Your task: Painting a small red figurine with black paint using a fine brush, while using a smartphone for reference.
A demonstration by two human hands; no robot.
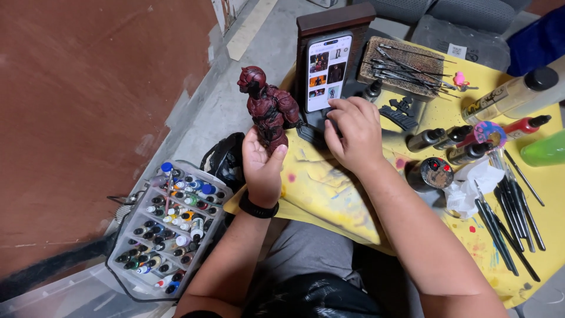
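1. On the left, the left hand (262,168) is clamped around the legs of a dark red figure (268,106), held upright out past the table's left edge; a black band sits on that wrist.
2. Right hand (350,132) rests knuckles-up on the yellow table (347,200), fingers curled at the base of a phone (327,72) propped against a brown block (333,20); cannot tell whether it grips anything.
3. Clear plastic case (168,232) on the floor, lower left: rows of small paint bottles, caps of many colours, compartments nearly full.
4. Right of the phone, a woven tray (400,65) holds thin metal tools.
5. Further right: several dark dropper bottles (438,138), a round jar (432,172) with red spots on its lid, white crumpled tissue (474,182), a spread of brushes (509,212).
6. Table's right half crowded to its edge; bare yellow patch between the two forearms near the front edge.
7. Open grey floor beyond the figure, reddish wall on the left.
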